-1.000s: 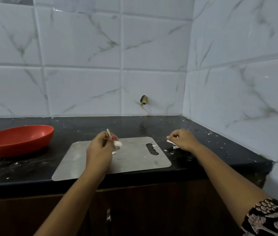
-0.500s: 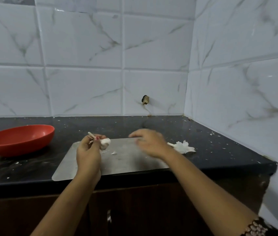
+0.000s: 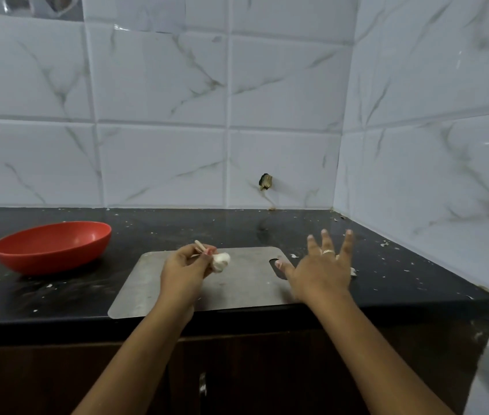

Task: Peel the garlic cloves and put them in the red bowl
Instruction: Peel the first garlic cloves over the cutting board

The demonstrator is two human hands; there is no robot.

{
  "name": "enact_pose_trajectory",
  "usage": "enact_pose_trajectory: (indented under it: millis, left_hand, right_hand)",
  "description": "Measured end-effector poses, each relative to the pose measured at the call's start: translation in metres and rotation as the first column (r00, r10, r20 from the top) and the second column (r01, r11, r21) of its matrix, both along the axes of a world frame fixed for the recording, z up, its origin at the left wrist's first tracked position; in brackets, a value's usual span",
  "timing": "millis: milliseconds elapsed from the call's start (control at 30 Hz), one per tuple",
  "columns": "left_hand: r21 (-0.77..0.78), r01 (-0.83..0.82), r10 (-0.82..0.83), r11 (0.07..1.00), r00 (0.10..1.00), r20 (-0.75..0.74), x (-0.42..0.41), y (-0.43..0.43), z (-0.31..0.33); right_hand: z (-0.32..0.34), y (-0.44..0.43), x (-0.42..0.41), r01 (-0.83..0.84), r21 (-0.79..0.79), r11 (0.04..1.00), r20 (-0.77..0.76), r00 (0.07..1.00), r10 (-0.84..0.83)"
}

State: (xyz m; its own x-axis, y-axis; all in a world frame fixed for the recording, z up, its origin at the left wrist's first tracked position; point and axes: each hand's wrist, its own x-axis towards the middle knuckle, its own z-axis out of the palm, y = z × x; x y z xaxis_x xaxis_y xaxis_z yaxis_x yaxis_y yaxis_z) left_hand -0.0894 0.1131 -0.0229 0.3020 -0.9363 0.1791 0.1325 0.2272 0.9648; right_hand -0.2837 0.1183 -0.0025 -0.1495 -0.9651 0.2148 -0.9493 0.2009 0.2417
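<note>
A second ago the right hand rested curled on the tabletop just right of the metal cutting board, pinching loose garlic skin. It then let go, leaving a small pile of garlic skin there, and swung left over the board. Now it has swung back to the board's right edge with its fingers spread wide, hiding most of the pile. The left hand, gripping the garlic bulb, drifted slightly left and has returned toward the board's middle.
</note>
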Motion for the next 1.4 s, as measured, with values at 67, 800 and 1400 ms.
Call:
enact_pose_trajectory:
  millis: [67,800,1400]
  left_hand:
    - [0.007,0.052,-0.052,0.999,0.998,0.038,-0.007,0.001,0.002]
    - [0.051,0.051,-0.059,0.997,0.982,0.182,0.015,-0.017,-0.011]
    - [-0.022,0.024,-0.024,0.999,0.999,0.025,0.011,-0.005,-0.007]
  right_hand:
    - [0.005,0.005,0.005,-0.039,-0.084,0.996,0.046,0.998,0.043]
    - [-0.024,-0.023,0.068,-0.374,-0.457,0.807,0.808,0.205,0.553]
    - [-0.025,-0.025,0.065,-0.231,-0.471,0.852,0.825,0.229,0.517]
